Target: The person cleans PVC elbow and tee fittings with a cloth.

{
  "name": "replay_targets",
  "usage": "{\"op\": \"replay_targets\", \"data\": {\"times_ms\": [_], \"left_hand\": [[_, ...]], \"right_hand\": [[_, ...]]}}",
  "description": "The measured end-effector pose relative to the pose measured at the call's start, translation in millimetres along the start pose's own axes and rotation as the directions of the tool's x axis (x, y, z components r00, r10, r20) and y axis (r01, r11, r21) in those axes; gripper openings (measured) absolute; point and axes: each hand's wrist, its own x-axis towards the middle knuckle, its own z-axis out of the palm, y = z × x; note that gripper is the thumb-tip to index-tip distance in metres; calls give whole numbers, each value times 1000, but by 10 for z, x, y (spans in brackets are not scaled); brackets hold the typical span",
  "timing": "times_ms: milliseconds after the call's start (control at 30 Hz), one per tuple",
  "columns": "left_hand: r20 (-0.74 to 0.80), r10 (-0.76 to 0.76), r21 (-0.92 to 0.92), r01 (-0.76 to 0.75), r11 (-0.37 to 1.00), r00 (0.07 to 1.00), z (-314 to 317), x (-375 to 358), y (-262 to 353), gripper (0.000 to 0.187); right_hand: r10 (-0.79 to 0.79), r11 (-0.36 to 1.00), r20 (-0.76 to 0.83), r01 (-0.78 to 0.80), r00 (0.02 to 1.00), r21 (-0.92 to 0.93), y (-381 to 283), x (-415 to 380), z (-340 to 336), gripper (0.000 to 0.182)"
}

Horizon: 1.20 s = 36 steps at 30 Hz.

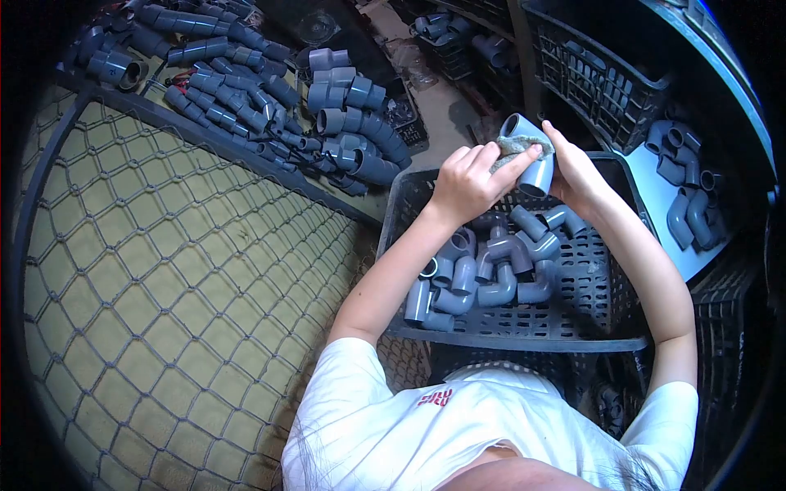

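Note:
A grey plastic pipe elbow [536, 177] is raised above the far side of a black plastic crate [516, 334]. My right hand [575, 168] grips the elbow from its right side, thumb up near one opening. With fingers closed, my left hand [472, 182] presses a greenish-grey cloth [524, 147] against the fitting's surface. Part of the elbow is covered by the cloth and fingers. Below my hands, several similar grey elbows [496, 288] lie loose in the crate, mostly toward its left and middle.
A chain-link mesh panel [172, 270] with a dark frame fills the left. Beyond it are heaped grey pipe fittings [237, 98]. On the right, more elbows [692, 214] rest on a white surface [661, 221], below another black crate [602, 78].

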Motion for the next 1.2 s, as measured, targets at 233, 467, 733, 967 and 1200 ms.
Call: {"op": "replay_targets", "data": {"times_ms": [233, 467, 733, 967, 1200], "left_hand": [[85, -118, -100, 127, 987, 989, 188, -114, 151, 68], [26, -117, -62, 118, 991, 993, 86, -120, 58, 68], [21, -13, 96, 11, 995, 1000, 92, -104, -4, 67], [36, -47, 80, 44, 996, 998, 121, -183, -86, 62], [27, -46, 75, 44, 996, 999, 75, -164, -79, 65]], "right_hand": [[83, 996, -63, -81, 995, 43, 100, 77, -84, 53], [26, 979, 0, -26, 1000, 202, -33, 12, -82, 44], [34, 998, 49, -37, 998, 56, 52, 13, -22, 46], [-49, 996, 7, 48, 999, 76, -35, 4, -20, 46], [-33, 997, 168, 44, 985, -60, 20, 144, -130, 50]]}}
